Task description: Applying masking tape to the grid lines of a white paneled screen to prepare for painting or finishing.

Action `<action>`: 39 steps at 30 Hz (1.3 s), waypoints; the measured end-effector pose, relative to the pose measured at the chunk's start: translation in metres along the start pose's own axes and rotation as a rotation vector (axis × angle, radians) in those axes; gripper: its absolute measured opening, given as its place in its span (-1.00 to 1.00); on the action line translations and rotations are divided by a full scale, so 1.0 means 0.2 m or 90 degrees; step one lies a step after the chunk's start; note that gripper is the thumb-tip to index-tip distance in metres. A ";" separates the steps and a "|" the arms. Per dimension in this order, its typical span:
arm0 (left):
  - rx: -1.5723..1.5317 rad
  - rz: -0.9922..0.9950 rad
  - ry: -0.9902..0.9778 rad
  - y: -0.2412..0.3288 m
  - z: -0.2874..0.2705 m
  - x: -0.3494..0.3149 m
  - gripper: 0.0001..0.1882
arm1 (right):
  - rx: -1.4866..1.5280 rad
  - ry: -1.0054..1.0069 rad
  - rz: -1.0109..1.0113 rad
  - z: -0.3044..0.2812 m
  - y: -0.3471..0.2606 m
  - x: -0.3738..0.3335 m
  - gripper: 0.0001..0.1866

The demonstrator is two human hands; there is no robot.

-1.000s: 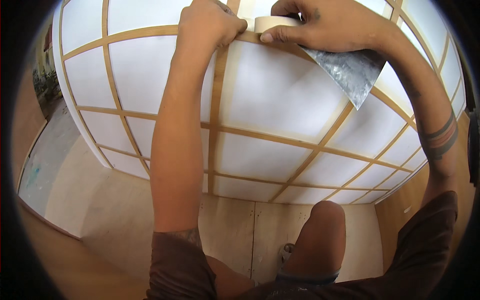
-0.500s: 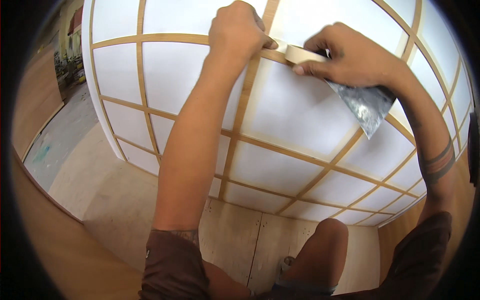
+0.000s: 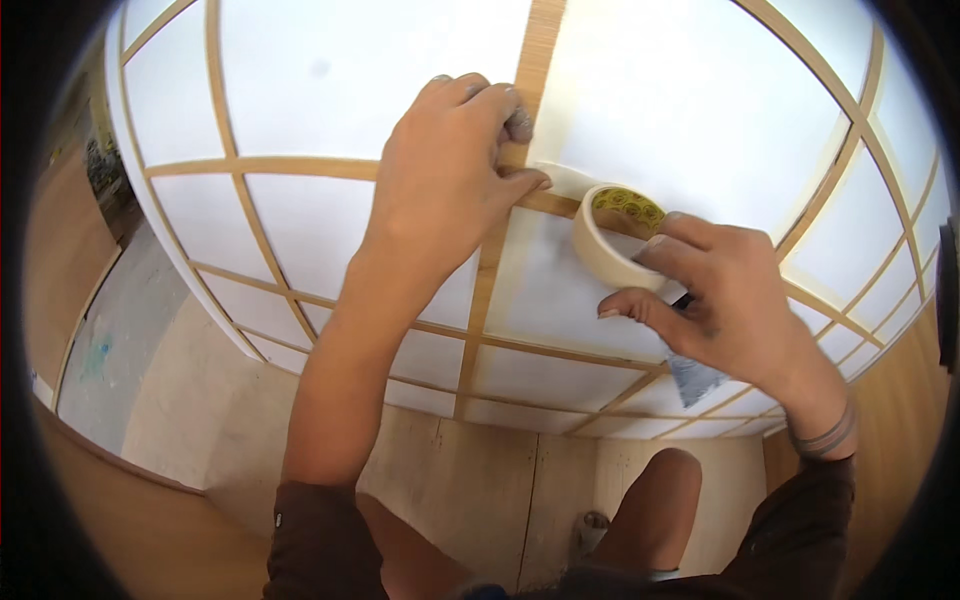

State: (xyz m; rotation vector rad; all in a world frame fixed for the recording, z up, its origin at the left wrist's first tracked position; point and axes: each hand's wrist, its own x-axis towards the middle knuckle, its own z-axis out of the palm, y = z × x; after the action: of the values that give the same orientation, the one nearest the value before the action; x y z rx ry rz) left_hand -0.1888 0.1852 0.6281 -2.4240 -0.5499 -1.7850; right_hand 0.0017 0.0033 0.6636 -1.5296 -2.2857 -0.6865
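Note:
My left hand is against the gridded panel, fingers curled, its thumb pressing the loose end of masking tape onto a wooden strip where two strips cross. From there the tape runs a short way right to its cream roll, whose yellow-patterned inner core faces up. My right hand grips the roll, fingertips at the core and rim, thumb below. A grey metal scraper hangs under the right palm; its handle is mostly hidden by the hand.
White panes fill the wooden grid, some edged with pale tape. Below is a plywood floor with a seam near my bent knee. A wooden board stands at far left, and a brown wooden surface is on the right.
The view has shifted, so the panel and both hands sit lower in it. My right hand has turned and tipped the roll, exposing its core. The left thumb stays by the strip crossing.

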 end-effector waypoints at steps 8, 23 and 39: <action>-0.011 -0.060 -0.026 -0.02 0.05 0.02 -0.57 | 0.064 0.141 0.118 0.09 0.03 -0.03 -0.44; -0.001 -0.001 0.004 -0.07 0.02 -0.05 -0.60 | 0.050 -0.038 0.092 -0.03 0.06 -0.05 -0.54; -0.012 -0.110 -0.004 -0.02 0.05 -0.08 -0.63 | -0.101 0.035 -0.077 -0.01 0.13 -0.07 -0.68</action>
State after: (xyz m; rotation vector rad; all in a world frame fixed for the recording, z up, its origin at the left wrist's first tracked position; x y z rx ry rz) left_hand -0.1852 0.1871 0.6098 -2.4635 -0.7685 -1.8522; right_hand 0.0302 0.0005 0.6636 -1.4281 -2.3466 -0.9514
